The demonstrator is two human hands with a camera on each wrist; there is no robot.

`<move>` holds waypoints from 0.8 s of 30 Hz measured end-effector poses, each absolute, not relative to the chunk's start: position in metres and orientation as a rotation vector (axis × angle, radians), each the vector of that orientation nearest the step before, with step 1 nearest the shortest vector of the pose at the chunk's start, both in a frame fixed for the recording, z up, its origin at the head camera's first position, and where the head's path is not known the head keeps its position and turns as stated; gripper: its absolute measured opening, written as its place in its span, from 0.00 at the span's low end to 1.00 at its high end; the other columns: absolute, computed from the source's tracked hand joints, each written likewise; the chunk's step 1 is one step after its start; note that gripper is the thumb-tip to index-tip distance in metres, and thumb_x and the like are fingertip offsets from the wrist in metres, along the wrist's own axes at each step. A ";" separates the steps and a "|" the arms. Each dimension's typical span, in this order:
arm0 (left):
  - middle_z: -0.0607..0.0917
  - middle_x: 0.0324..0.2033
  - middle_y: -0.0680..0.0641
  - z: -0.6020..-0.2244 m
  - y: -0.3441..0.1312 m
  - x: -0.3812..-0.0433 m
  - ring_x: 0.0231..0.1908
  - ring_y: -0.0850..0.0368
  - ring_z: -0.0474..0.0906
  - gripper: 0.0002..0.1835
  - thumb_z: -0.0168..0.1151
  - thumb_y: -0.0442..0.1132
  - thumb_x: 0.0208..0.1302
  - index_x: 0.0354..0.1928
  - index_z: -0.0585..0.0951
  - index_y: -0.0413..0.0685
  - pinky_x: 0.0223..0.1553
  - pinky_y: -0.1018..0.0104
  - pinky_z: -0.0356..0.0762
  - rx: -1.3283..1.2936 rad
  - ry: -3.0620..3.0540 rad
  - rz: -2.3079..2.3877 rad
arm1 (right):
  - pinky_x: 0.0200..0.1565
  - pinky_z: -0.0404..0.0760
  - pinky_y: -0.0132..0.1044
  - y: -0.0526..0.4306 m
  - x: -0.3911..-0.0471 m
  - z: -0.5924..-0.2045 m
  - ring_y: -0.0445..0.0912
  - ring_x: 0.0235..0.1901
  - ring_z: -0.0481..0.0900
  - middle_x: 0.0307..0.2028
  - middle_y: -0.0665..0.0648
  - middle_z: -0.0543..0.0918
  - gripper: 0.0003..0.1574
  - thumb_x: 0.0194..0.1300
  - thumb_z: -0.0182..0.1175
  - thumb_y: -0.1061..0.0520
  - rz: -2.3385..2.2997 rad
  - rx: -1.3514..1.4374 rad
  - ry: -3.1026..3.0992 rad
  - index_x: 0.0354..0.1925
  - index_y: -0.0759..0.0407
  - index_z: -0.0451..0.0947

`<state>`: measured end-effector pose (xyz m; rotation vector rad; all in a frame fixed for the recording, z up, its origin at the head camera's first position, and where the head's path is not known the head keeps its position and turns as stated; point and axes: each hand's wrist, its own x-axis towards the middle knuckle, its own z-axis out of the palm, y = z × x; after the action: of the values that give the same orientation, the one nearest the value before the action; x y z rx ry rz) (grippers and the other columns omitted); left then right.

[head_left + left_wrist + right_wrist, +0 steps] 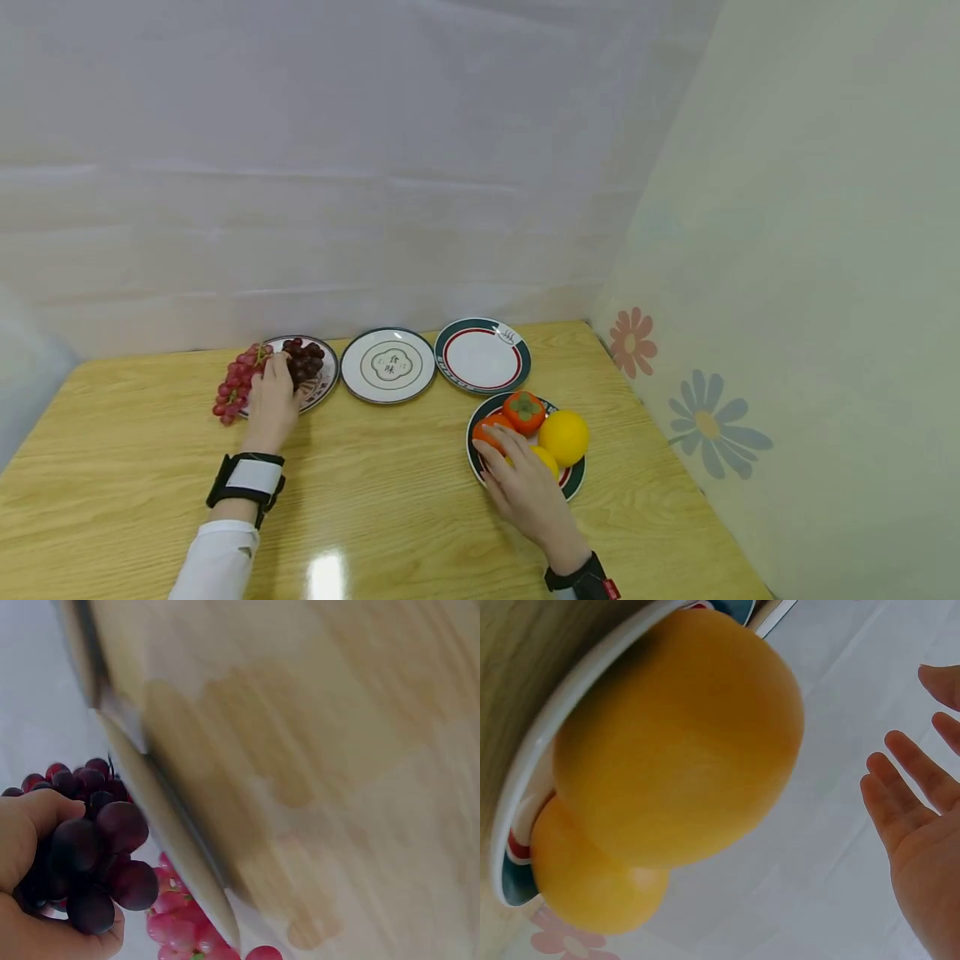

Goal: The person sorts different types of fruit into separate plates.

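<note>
At the left, my left hand (272,408) grips a bunch of dark purple grapes (303,361) over a patterned plate (328,382). Thumb and finger curl round those dark grapes (94,855) in the left wrist view. A bunch of pink-red grapes (236,385) lies partly over the same plate's left rim. My right hand (531,493) is above a green-rimmed plate (577,483), its fingers spread and holding nothing. That plate bears a persimmon (524,412), another orange-red fruit (491,428) partly behind the fingers, a yellow-orange round fruit (564,437) and a second one (546,459) partly covered.
Between the fruit plates, a white plate with characters (387,387) and a green-rimmed plate (482,362) stand near the table's back edge. A white covering (315,250) rises behind the wooden table (390,500). A flowered panel (810,333) borders the right side.
</note>
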<state>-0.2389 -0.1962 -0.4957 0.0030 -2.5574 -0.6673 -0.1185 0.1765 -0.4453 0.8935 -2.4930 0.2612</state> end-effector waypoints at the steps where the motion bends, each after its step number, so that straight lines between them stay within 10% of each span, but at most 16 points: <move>1: 0.69 0.50 0.24 -0.498 -0.198 -0.239 0.34 0.24 0.66 0.32 0.66 0.24 0.48 0.55 0.62 0.26 0.26 0.37 0.68 0.010 -2.558 -0.637 | 0.55 0.78 0.46 0.178 -0.118 -0.446 0.50 0.56 0.71 0.55 0.57 0.75 0.28 0.52 0.68 0.57 0.262 0.881 -2.502 0.53 0.54 0.74; 24: 0.60 0.65 0.31 -0.473 -0.155 -0.214 0.64 0.28 0.48 0.37 0.56 0.49 0.62 0.66 0.59 0.35 0.57 0.24 0.52 -0.111 -2.808 -0.522 | 0.47 0.82 0.46 0.193 -0.132 -0.461 0.53 0.49 0.75 0.50 0.60 0.78 0.33 0.46 0.73 0.51 0.275 0.628 -2.569 0.51 0.57 0.76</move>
<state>-0.2137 -0.1554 -0.4726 -0.1108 -2.8079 -0.5220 -0.1317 0.1932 -0.4607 0.6276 -2.5693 0.2746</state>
